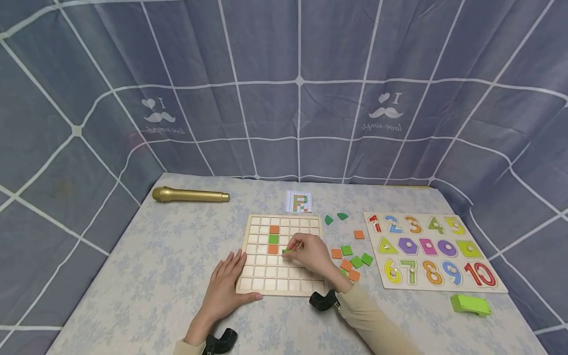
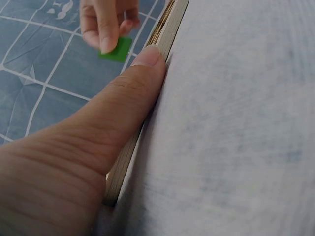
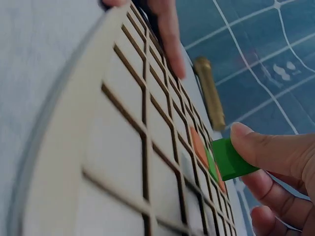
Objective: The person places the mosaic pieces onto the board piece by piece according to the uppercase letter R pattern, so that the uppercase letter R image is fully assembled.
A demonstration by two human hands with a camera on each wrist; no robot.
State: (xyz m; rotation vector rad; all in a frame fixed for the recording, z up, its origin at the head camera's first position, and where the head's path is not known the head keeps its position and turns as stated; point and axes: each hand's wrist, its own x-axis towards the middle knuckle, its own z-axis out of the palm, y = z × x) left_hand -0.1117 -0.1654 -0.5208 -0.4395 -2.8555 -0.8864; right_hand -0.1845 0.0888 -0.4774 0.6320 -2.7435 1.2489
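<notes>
A wooden grid board [image 1: 248, 291] lies on the table, with an orange, a green and an orange square tile standing in one column. My right hand [image 1: 310, 254] pinches a green square tile [image 3: 232, 160] between thumb and fingers, just right of the lower orange tile [image 1: 272, 249] and above the board. The right wrist view shows the tile held clear of the grid. My left hand [image 1: 226, 283] rests at the board's lower left corner, fingers straight along the left side, the thumb [image 2: 125, 93] against the front edge.
Loose orange and green tiles [image 1: 357, 262] lie right of the board, with two dark green quarter-round pieces [image 1: 342, 216] behind. A pattern card [image 1: 299, 201] is at the back. Around them are a gold microphone [image 1: 191, 195], a number puzzle [image 1: 377, 256] and a green block [image 1: 470, 304].
</notes>
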